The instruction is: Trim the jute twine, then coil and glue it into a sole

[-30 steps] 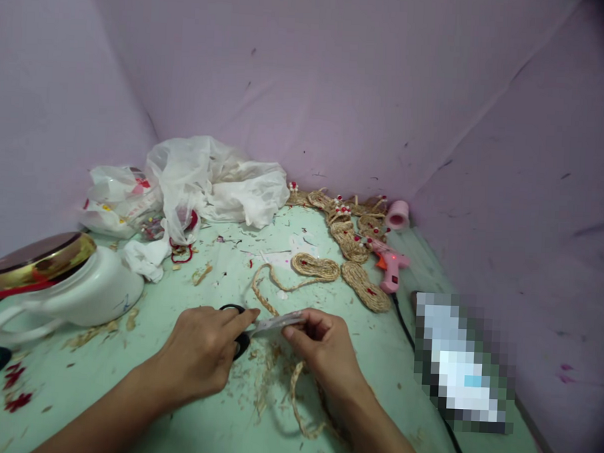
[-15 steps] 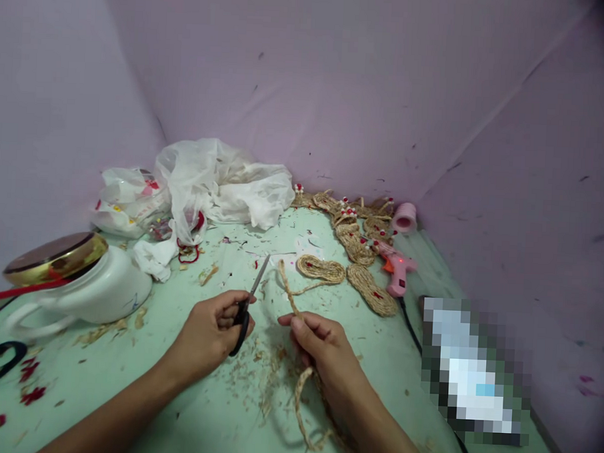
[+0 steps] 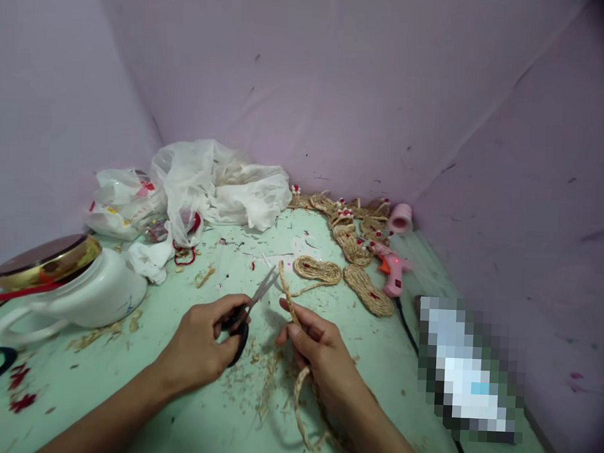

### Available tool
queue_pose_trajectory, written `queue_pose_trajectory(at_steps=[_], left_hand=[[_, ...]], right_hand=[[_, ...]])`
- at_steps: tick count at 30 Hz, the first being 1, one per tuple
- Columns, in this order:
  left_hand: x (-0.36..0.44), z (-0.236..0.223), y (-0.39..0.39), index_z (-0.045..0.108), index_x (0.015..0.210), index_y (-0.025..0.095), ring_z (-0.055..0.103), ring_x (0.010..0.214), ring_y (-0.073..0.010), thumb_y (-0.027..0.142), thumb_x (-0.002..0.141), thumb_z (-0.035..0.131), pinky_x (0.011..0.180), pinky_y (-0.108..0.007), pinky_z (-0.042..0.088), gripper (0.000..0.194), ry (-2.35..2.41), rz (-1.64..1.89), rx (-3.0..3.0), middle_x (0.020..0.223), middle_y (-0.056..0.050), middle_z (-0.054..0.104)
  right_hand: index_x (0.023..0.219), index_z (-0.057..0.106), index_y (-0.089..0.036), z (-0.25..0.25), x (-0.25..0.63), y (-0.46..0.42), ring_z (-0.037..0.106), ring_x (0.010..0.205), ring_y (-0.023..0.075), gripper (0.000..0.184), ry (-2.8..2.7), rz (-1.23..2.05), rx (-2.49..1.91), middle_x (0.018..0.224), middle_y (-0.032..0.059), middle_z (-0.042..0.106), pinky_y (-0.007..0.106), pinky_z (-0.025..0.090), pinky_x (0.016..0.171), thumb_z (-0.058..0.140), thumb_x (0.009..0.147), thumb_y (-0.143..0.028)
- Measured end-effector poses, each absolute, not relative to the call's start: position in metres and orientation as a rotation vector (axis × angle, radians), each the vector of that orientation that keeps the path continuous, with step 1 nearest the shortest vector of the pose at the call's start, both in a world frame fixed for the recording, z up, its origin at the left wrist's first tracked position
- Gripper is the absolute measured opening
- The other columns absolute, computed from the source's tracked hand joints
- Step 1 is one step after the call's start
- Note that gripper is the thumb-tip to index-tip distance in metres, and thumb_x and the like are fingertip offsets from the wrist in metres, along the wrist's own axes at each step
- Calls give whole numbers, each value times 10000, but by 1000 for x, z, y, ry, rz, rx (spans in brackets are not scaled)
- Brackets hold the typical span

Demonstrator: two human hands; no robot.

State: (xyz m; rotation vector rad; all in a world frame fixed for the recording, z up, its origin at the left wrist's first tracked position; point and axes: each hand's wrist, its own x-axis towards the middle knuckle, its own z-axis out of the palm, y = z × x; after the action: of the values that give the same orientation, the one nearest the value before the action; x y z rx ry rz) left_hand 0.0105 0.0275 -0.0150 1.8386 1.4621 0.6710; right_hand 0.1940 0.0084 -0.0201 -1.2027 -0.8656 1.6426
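Swung clear of the right hand (image 3: pixel 323 346) since one second ago, and now observed pointing toward the far edge of the tabletop (image 3: pixel 200 426) with blades slightly parted: scissors (image 3: pixel 251 304), gripped by the handles in the left hand (image 3: pixel 201 345). Found pinched between right thumb and fingers: braided cord (image 3: pixel 288 293), over the tabletop's middle, one end just beside the blades, slack looping toward the near edge. Noted nearer the right edge: flat braided coil (image 3: pixel 366 293), pink glue gun (image 3: pixel 395 267).
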Motion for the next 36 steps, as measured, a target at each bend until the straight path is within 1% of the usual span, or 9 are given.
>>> queue_pose_trajectory(at_steps=[3, 6, 8, 10, 12, 15, 20, 28, 36], left_hand=[[6, -17, 25, 546, 1030, 224, 579, 698, -139, 178, 704, 487, 629, -232, 441, 335, 1424, 613, 2123, 834, 6, 651], [5, -17, 23, 514, 1097, 206, 590, 830, -206, 179, 676, 485, 731, -320, 452, 422, 1361, 576, 2454, 970, -47, 630], [5, -16, 22, 485, 1147, 185, 578, 843, -244, 186, 679, 479, 711, -370, 453, 468, 1349, 515, 2650, 998, -87, 604], [6, -15, 21, 456, 1185, 173, 563, 830, -256, 177, 687, 469, 677, -383, 452, 498, 1356, 454, 2769, 997, -107, 580], [7, -13, 20, 431, 1207, 159, 550, 817, -253, 169, 693, 464, 657, -380, 451, 515, 1356, 420, 2829, 988, -115, 564], [7, -13, 20, 409, 1220, 148, 541, 795, -241, 170, 695, 465, 638, -368, 452, 529, 1346, 390, 2851, 979, -114, 552], [5, -16, 20, 375, 1247, 147, 536, 831, -245, 164, 689, 471, 658, -371, 460, 566, 1347, 387, 2861, 994, -117, 540], [5, -18, 18, 363, 1252, 142, 556, 746, -235, 128, 680, 439, 604, -376, 475, 577, 1326, 376, 2919, 934, -108, 567], [4, -22, 21, 368, 1249, 152, 608, 713, -235, 92, 672, 397, 567, -380, 497, 581, 1315, 318, 2856, 945, -106, 607]], right_hand=[[1013, 663, -153, -20, 194, 9, 283, 380, 48, 417, -899, 1579, -1234, 559, -8, 583, 196, 190, 379, 584, 722, -441], [814, 724, -162, -20, 195, 10, 361, 410, 64, 254, -958, 1462, -1293, 563, -1, 609, 204, 262, 413, 598, 716, -358], [743, 737, -180, -20, 195, 10, 484, 493, 100, 155, -968, 1392, -1328, 620, 11, 660, 219, 359, 490, 635, 666, -266], [751, 741, -194, -20, 195, 10, 582, 624, 150, 159, -963, 1373, -1331, 687, 25, 702, 255, 426, 605, 643, 626, -196], [750, 739, -187, -20, 194, 9, 616, 690, 183, 179, -960, 1382, -1346, 721, 42, 718, 289, 448, 669, 639, 603, -163], [709, 726, -165, -20, 193, 8, 621, 665, 193, 153, -928, 1378, -1400, 707, 58, 717, 305, 459, 658, 647, 578, -161], [711, 708, -148, -18, 195, 8, 611, 631, 172, 162, -894, 1416, -1352, 706, 62, 712, 276, 451, 621, 671, 557, -184], [751, 703, -148, -16, 194, 5, 605, 645, 174, 177, -948, 1465, -1314, 715, 64, 707, 281, 445, 620, 662, 597, -225], [739, 701, -153, -16, 195, 5, 593, 661, 170, 166, -926, 1538, -1212, 680, 47, 687, 276, 423, 636, 678, 601, -242]])
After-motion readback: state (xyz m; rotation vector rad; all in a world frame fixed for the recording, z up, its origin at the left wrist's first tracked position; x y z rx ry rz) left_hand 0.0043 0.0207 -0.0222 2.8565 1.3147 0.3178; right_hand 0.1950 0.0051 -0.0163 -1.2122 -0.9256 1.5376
